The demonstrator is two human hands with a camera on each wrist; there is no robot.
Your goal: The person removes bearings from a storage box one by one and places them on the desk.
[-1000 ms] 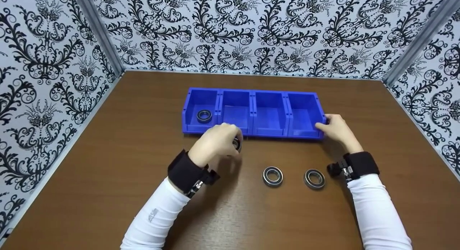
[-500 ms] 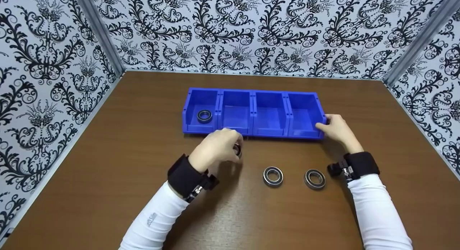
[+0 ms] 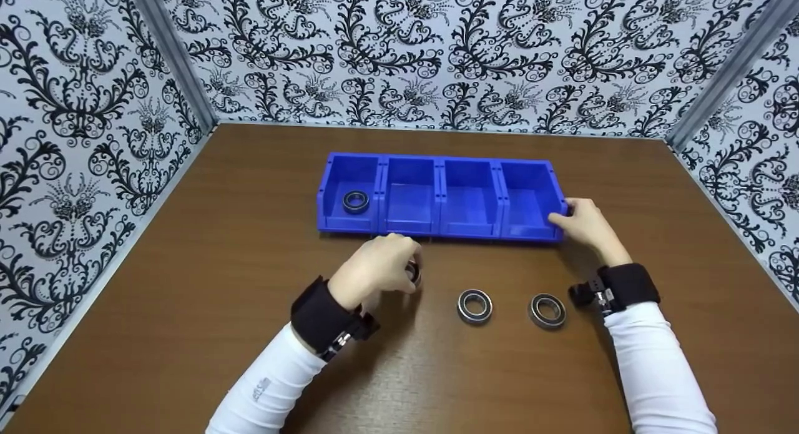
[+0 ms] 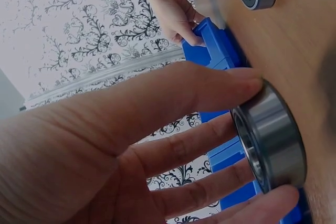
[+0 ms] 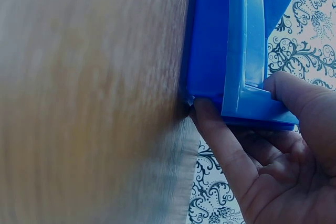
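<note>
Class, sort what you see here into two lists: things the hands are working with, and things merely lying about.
In use:
- left hand gripping a bearing
- right hand holding the blue tray
- bearing in the leftmost compartment

Lying about:
- two bearings on the table
- patterned walls

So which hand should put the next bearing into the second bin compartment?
Left, probably. The left hand already pinches a bearing just in front of the blue bin, while the right hand grips the bin's right end.
</note>
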